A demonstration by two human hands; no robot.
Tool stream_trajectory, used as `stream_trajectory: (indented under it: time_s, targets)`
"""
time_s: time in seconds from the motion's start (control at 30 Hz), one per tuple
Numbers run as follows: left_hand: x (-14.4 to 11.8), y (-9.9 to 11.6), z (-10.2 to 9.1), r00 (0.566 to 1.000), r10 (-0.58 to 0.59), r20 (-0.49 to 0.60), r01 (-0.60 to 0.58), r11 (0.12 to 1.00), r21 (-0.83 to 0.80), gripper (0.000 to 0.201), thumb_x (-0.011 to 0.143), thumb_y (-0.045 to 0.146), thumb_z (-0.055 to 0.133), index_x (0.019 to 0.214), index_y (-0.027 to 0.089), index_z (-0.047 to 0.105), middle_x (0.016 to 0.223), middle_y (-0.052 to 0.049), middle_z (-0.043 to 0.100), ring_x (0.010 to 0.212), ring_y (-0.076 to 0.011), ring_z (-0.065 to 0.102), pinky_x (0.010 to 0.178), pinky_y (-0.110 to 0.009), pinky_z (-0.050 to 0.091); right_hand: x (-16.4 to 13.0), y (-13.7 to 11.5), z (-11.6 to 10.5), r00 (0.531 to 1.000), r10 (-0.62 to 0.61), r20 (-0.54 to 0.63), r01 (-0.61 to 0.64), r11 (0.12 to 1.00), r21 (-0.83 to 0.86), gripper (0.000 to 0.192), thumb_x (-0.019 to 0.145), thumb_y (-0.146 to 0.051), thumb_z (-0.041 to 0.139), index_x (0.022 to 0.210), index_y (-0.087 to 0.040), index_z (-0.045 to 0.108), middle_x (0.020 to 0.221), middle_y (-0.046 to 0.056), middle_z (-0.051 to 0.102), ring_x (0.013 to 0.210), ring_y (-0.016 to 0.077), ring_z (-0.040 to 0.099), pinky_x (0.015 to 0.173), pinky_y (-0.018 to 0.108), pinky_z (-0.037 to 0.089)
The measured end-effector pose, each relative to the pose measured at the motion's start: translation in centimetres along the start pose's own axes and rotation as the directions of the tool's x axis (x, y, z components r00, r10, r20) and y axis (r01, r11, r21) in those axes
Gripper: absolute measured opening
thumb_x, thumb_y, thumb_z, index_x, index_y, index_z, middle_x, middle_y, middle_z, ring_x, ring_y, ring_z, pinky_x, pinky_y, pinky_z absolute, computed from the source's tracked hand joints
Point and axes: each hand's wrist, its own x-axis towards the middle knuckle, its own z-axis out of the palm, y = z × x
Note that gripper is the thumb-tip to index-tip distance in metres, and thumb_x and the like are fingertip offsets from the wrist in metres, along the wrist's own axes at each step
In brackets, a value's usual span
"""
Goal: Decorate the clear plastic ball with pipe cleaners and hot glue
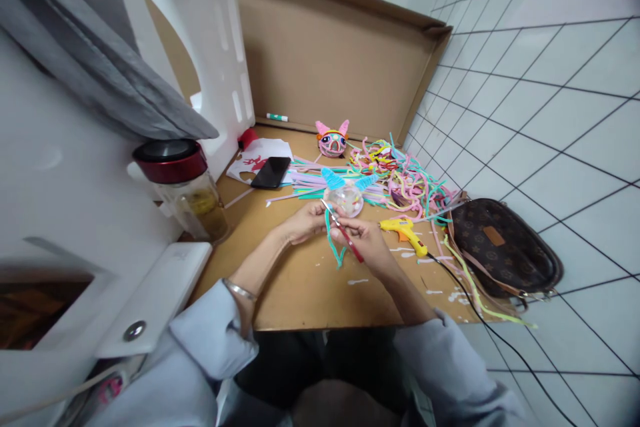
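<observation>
head view: the right hand is closed around red-handled scissors, whose blades point up and left toward the left hand. the left hand's fingers are pinched together on a teal pipe cleaner, which hangs down in a loose curl over the wooden table. whether the blades are parted cannot be told at this size.

the blade tips sit very close to the left fingertips, so a cut made too near the pinch could nick a finger. the pipe cleaner is limp and springy, so it may slip sideways out of the blades or be cut at the wrong spot. a yellow glue gun lies just beside the right hand with its cord trailing off the table edge; a snag on the cord could drag it, and its nozzle may be hot.

the pipe cleaner is thin, fuzzy and bent into a wavy hook. just behind the hands stands a small pink round craft piece with two blue ears, in front of a tangled pile of coloured pipe cleaners.
</observation>
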Motion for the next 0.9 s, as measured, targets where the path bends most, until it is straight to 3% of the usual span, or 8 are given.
stream_trajectory:
  time_s: [0.17, 0.3, 0.4, 0.6, 0.67, 0.77, 0.83, 0.9]
  targets:
    - [0.2, 0.7, -1.1, 0.990, 0.054, -0.128, -0.058, 0.998, -0.032, 0.042, 0.056, 0.037, 0.095, 0.081, 0.011, 0.073, 0.078, -0.007, 0.074, 0.065, -0.0115, 0.066, 0.063, -0.019, 0.052, -1.6, 0.9, -0.9, 0.990, -0.136, 0.021, 0.136, 0.939, -0.315, 0.046, 0.076, -0.051, 0.075, 0.107, -0.017, 0.077, 0.074, 0.000, 0.068, 0.067, 0.0141, 0.058, 0.067, 0.026, 0.046]
    - [0.1, 1.8, -1.7, 0.956, 0.110, -0.272, -0.143, 0.984, -0.105, 0.044, 0.056, 0.034, 0.095, 0.086, 0.010, 0.074, 0.076, -0.005, 0.074, 0.061, -0.0084, 0.065, 0.057, -0.015, 0.052, -4.2, 1.1, -1.9, 0.954, -0.146, 0.260, 0.282, 0.726, -0.627, 0.033, 0.081, -0.029, 0.075, 0.113, -0.023, 0.074, 0.099, 0.006, 0.076, 0.086, 0.0194, 0.067, 0.080, 0.028, 0.048]
    - [0.0, 2.2, -1.7, 0.948, 0.103, -0.301, -0.151, 0.978, -0.140, 0.044, 0.057, 0.030, 0.095, 0.090, 0.010, 0.074, 0.077, -0.005, 0.075, 0.061, -0.0084, 0.066, 0.057, -0.015, 0.054, -5.0, 1.6, -2.2, 0.952, -0.066, 0.298, 0.277, 0.596, -0.754, 0.045, 0.083, -0.017, 0.069, 0.128, -0.022, 0.066, 0.109, 0.010, 0.073, 0.097, 0.0223, 0.067, 0.087, 0.032, 0.049]
    - [-0.1, 2.6, -1.8, 0.906, 0.134, -0.401, -0.234, 0.949, -0.212, 0.037, 0.066, 0.015, 0.088, 0.094, 0.013, 0.066, 0.082, -0.002, 0.075, 0.068, -0.0065, 0.069, 0.066, -0.011, 0.057, -4.3, 2.8, -2.5, 0.940, -0.082, 0.331, 0.300, 0.659, -0.690, 0.049, 0.084, -0.005, 0.058, 0.131, -0.019, 0.062, 0.118, 0.011, 0.068, 0.109, 0.0210, 0.064, 0.096, 0.034, 0.049]
    - [0.0, 2.8, -1.8, 0.894, 0.131, -0.429, -0.247, 0.942, -0.228, 0.033, 0.069, 0.013, 0.085, 0.093, 0.015, 0.063, 0.083, -0.001, 0.074, 0.068, -0.0059, 0.069, 0.066, -0.010, 0.057, -4.1, 2.8, -2.8, 0.960, -0.183, 0.211, 0.278, 0.704, -0.653, 0.032, 0.087, -0.008, 0.054, 0.114, -0.018, 0.069, 0.106, 0.010, 0.070, 0.100, 0.0200, 0.065, 0.091, 0.033, 0.050]
    - [0.0, 3.0, -1.5, 0.891, 0.113, -0.440, -0.245, 0.935, -0.257, 0.024, 0.074, 0.012, 0.081, 0.088, 0.015, 0.062, 0.083, -0.001, 0.073, 0.066, -0.0052, 0.069, 0.064, -0.009, 0.057, -3.6, 2.4, -3.1, 0.942, -0.289, -0.167, 0.137, 0.791, -0.596, 0.022, 0.094, -0.024, 0.049, 0.091, -0.018, 0.071, 0.088, 0.008, 0.070, 0.085, 0.0204, 0.064, 0.082, 0.033, 0.050]
    - [0.0, 3.1, -1.1, 0.893, 0.099, -0.439, -0.242, 0.928, -0.283, 0.019, 0.077, 0.010, 0.078, 0.085, 0.014, 0.062, 0.081, -0.001, 0.073, 0.065, -0.0052, 0.069, 0.063, -0.009, 0.057, -2.8, 2.1, -3.0, 0.900, -0.273, -0.339, 0.077, 0.866, -0.494, 0.026, 0.094, -0.033, 0.049, 0.096, -0.017, 0.069, 0.094, 0.010, 0.070, 0.087, 0.0213, 0.063, 0.082, 0.035, 0.050]
    - [-0.1, 3.1, -0.7, 0.897, 0.082, -0.435, -0.231, 0.925, -0.302, 0.015, 0.079, 0.010, 0.076, 0.084, 0.014, 0.063, 0.079, -0.001, 0.073, 0.064, -0.0055, 0.069, 0.062, -0.009, 0.057, -1.7, 2.1, -2.5, 0.911, -0.207, -0.357, 0.074, 0.933, -0.352, 0.034, 0.092, -0.037, 0.051, 0.113, -0.015, 0.067, 0.105, 0.012, 0.070, 0.093, 0.0218, 0.064, 0.085, 0.035, 0.050]
